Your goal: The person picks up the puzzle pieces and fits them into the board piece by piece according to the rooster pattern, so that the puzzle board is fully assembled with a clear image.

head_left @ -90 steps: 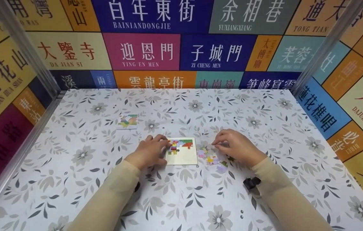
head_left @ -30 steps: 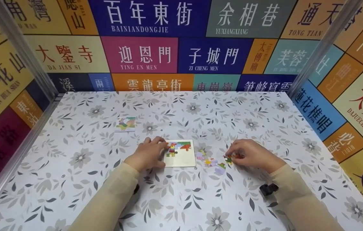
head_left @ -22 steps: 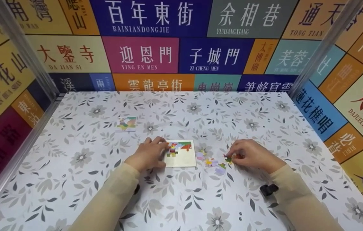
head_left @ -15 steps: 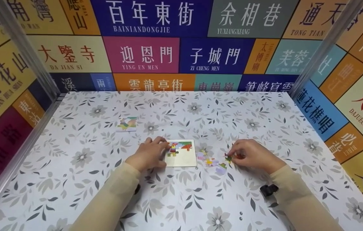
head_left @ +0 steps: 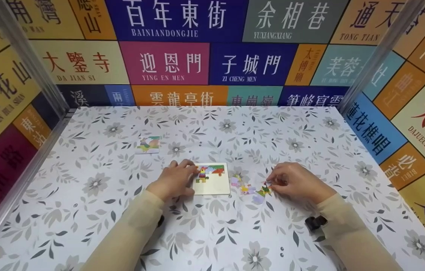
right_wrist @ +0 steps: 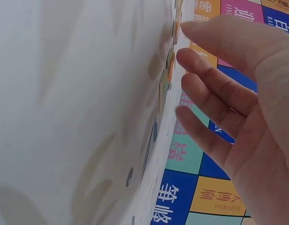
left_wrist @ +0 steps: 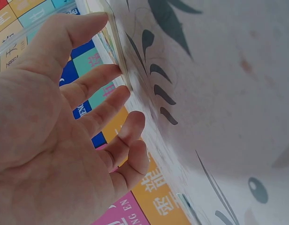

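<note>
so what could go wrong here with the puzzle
1. The loose pieces lie close together right by the right hand; working one free could knock the others across the table, where the busy flower pattern makes pale pieces hard to spot.
2. The left hand only touches the left edge of the puzzle board; pressing a piece in on the far side might make it slide or turn.

Rested both forearms in beige sleeves on the table [head_left: 96, 210]. Held left hand [head_left: 173, 180] palm down near the table's middle, fingers loosely extended. Kept right hand [head_left: 295, 182] well apart to its right, fingers gently bent, fingertips [right_wrist: 182, 58] lowered toward the tabletop.
</note>
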`<state>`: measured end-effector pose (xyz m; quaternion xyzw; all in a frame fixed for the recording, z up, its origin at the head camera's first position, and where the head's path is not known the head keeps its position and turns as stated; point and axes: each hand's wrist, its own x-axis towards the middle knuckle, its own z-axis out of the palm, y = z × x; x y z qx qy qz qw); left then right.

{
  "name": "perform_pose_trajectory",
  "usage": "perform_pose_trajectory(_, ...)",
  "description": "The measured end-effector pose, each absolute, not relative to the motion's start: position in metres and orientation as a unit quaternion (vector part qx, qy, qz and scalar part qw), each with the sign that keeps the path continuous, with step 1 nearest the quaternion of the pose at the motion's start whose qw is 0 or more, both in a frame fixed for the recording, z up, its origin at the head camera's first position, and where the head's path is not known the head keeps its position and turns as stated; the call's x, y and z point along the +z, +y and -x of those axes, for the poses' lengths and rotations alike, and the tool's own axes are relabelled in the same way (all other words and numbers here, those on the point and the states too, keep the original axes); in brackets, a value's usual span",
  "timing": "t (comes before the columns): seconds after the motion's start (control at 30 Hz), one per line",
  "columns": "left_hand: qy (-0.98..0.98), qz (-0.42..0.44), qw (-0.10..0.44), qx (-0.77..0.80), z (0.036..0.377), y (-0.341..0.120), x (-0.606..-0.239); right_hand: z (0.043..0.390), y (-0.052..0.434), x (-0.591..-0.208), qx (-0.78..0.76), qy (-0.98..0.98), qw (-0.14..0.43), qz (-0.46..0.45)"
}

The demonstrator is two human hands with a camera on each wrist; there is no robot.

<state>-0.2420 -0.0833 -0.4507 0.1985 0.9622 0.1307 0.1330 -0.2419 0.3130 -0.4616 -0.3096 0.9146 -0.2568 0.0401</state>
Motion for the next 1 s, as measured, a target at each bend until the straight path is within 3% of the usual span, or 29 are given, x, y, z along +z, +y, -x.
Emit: perform_pose_trajectory(1.0,0.965,-0.184,0.141,0.123,0.2404,-0.0802,-0.4489,0.2383,0.3067,-0.4621,-0.26,0.911,0.039,0.317)
